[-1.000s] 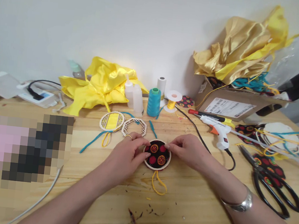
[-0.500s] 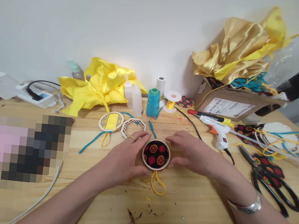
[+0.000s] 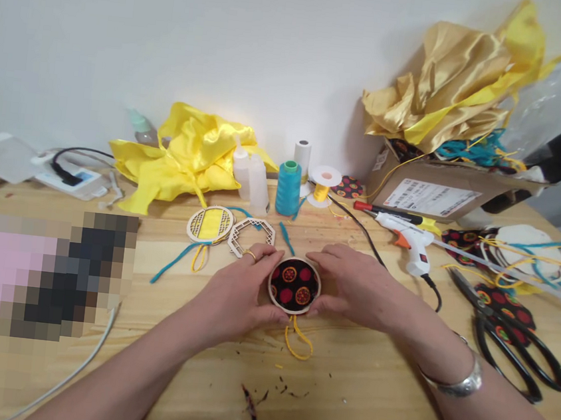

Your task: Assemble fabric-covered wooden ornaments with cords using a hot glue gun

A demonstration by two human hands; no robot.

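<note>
Between my hands is a round fabric-covered disc (image 3: 294,286) with a pale rim and black cloth patterned in red and orange circles. A yellow cord loop (image 3: 301,340) hangs from its near edge onto the table. My left hand (image 3: 246,290) grips the disc's left side, thumb at the near edge and fingers at the far edge. On the other side my right hand (image 3: 345,285) has fingers and thumb curved against the right rim. To the left lie an octagonal wooden lattice frame (image 3: 234,245) and a round lattice piece (image 3: 209,224) with yellow cloth.
Black-handled shears (image 3: 508,334) and a white glue gun (image 3: 410,240) lie at the right. Behind stand a teal thread cone (image 3: 288,189), a yellow spool (image 3: 324,184) and plastic bottles (image 3: 257,187). A cardboard box (image 3: 428,185) holds cloth; yellow satin (image 3: 180,159) lies back left.
My right hand has closed in from beside the disc onto its right rim. My left hand stays on the left side. The view has shifted slightly.
</note>
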